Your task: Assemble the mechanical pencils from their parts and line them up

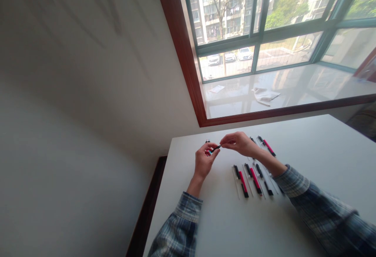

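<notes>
My left hand (203, 162) is closed, with thumb and fingertips gripping a slim black pen part (216, 148) above the far left of the table. From the right, my right hand (239, 143) pinches the light-coloured end of the same part. Something red and blue shows between my left fingers; whether it is held or lies behind them I cannot tell. Below my right hand lie taken-apart pens: a red and black barrel (243, 184), a second red barrel (255, 179), black pieces (259, 171) and thin white refills (236, 182). My right forearm hides some of them.
More pen parts, including a red and black barrel (269, 147), lie beyond my right wrist. The white table (217, 218) meets a wall on the left. Behind it, a window sill (235, 100) with a red-brown frame carries a white cloth (265, 95) and a paper (217, 89).
</notes>
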`<state>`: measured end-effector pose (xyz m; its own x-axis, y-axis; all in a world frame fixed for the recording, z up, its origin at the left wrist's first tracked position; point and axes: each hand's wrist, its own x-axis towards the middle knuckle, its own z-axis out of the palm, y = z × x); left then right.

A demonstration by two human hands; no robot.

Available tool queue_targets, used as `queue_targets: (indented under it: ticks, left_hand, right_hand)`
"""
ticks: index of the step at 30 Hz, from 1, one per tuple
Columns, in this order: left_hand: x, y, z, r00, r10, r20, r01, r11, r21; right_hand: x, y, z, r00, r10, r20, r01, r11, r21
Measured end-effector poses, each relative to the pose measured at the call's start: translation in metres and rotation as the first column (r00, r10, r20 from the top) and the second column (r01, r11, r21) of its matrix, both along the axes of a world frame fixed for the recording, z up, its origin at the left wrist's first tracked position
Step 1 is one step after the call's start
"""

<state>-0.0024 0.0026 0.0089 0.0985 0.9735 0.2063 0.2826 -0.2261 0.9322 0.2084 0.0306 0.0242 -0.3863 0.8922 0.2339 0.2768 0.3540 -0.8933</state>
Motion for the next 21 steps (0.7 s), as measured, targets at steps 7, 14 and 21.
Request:
queue_targets:
  ticks: [7, 14, 21]
  left_hand:
    - [0.0, 0.0, 0.001, 1.0, 0.004, -0.029, -0.004, 1.0, 0.01]
    - [0.0, -0.001, 0.002, 0.999, -0.005, -0.044, 0.007, 1.0, 0.027]
    - [0.0, -0.002, 0.003, 0.999, 0.0, -0.039, 0.001, 1.0, 0.024]
  right_hand:
    - [-0.001, -0.005, 0.011, 0.967, -0.044, 0.249, 0.017, 0.994, 0.109]
    - [-0.001, -0.008, 0.015, 0.96, -0.039, 0.276, 0.008, 0.994, 0.112]
    - [0.002, -0.009, 0.017, 0.974, -0.005, 0.225, -0.023, 0.992, 0.122]
